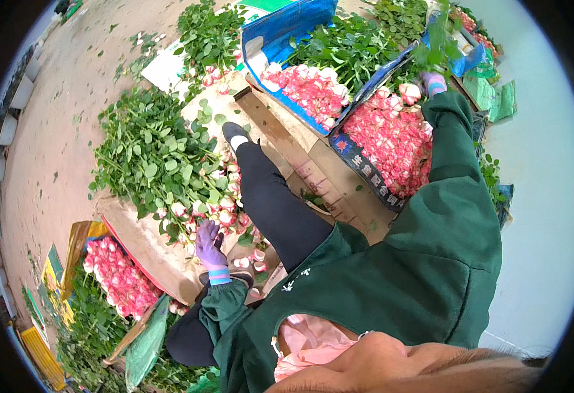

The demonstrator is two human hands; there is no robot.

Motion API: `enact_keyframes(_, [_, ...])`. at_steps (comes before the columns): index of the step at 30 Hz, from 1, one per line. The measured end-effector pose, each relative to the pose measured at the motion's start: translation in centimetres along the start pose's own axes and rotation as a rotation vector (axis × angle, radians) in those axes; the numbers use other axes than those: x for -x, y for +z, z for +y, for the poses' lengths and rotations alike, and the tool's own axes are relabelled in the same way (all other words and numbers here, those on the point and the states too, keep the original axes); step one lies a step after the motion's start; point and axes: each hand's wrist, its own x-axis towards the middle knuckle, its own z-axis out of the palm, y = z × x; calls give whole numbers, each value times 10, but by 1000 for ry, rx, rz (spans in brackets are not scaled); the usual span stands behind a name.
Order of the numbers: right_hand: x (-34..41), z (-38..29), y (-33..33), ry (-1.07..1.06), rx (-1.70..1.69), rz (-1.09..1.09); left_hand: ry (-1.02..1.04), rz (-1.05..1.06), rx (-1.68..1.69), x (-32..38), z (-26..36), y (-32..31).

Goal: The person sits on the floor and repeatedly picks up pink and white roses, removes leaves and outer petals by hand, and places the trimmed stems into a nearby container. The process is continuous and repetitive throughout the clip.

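My right hand (433,83), in a purple glove with a striped cuff, reaches far forward to the upper right. It grips a leafy rose stem (436,49), blurred by motion; a pink-and-white rose head (409,93) shows beside the fingers. Below it lie densely packed rose heads (390,142) within a dark printed wrap (365,169). My left hand (210,245), gloved alike, is held with fingers loosely apart and nothing visible in it. It is beside the rose heads (225,216) of a large loose heap of leafy stems (154,152).
A wooden board with marked lines (311,172) lies beside my leg (272,206). A blue wrap (287,29) encloses more roses (311,93). At lower left, another rose bundle (120,277) sits near a green sheet (147,344). A pale wall (537,172) rises at right.
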Motion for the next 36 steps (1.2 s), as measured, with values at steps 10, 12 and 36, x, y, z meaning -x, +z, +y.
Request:
enact_keyframes(10, [49, -61, 3, -145, 740, 37, 33, -38, 194, -7, -25, -40])
enact_keyframes(12, [119, -137, 16, -397, 568, 242, 21, 83, 132, -9, -20, -31])
enact_keyframes(36, [438, -420, 670, -453, -56, -1299, -72, 561, -1110, -124, -36, -111])
